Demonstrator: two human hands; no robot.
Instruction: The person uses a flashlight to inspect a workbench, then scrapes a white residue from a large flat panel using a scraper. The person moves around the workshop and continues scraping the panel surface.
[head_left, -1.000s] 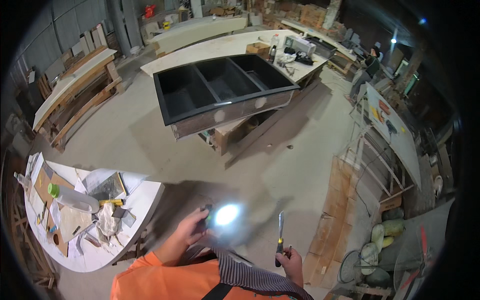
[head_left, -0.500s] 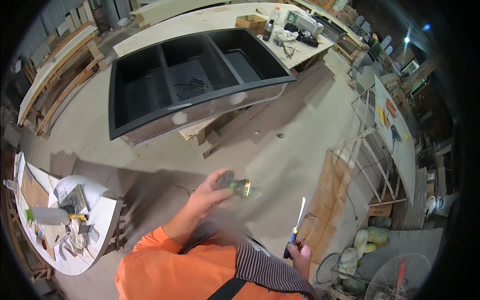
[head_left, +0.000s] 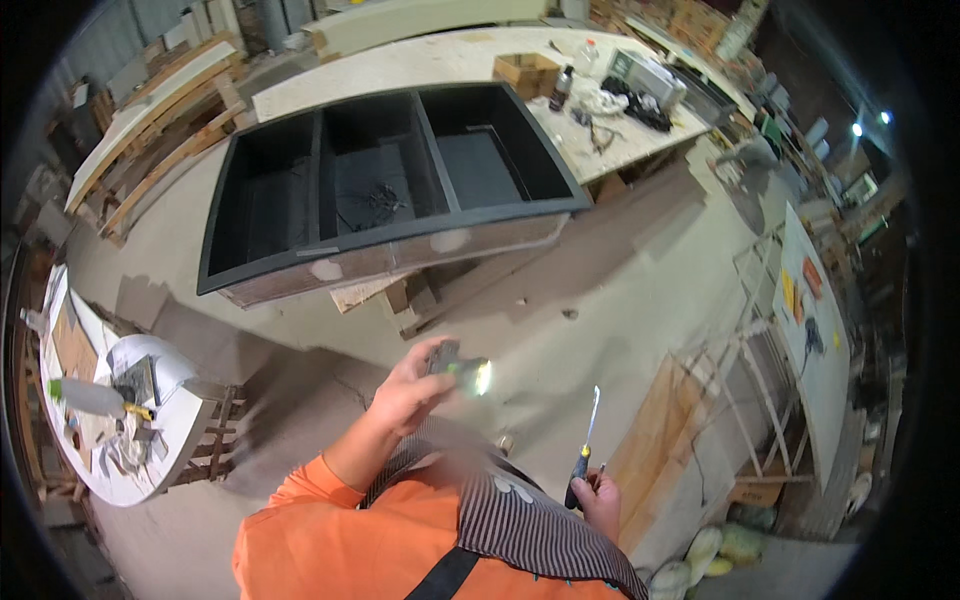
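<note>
My left hand [head_left: 408, 388] is closed round a small dark flashlight [head_left: 455, 368], whose front end shines brightly toward the right. Lower right, my right hand [head_left: 600, 500] grips a slim tool with a dark handle and yellow collar [head_left: 582, 462]. Its long, narrow silver blade points up and away from me; whether it is a knife or a screwdriver I cannot tell. Both hands are held over the floor, apart from each other. Beyond them a black, open-topped box frame with three compartments [head_left: 400, 242] rests on a wooden support, thin dark wires lying in its middle compartment.
A long pale table [head_left: 640, 150] behind the frame bears a cardboard box [head_left: 525, 75], bottles and a dark cloth. At left stands a white curved table [head_left: 150, 480] with a spray bottle [head_left: 88, 396]. A white-topped metal-legged table [head_left: 815, 350] stands at right, near brown sheeting [head_left: 645, 435].
The view has shifted, so the frame sits slightly lower and the fan has left the picture. The flashlight's lit end now shows brightly. Both hands keep their grips.
</note>
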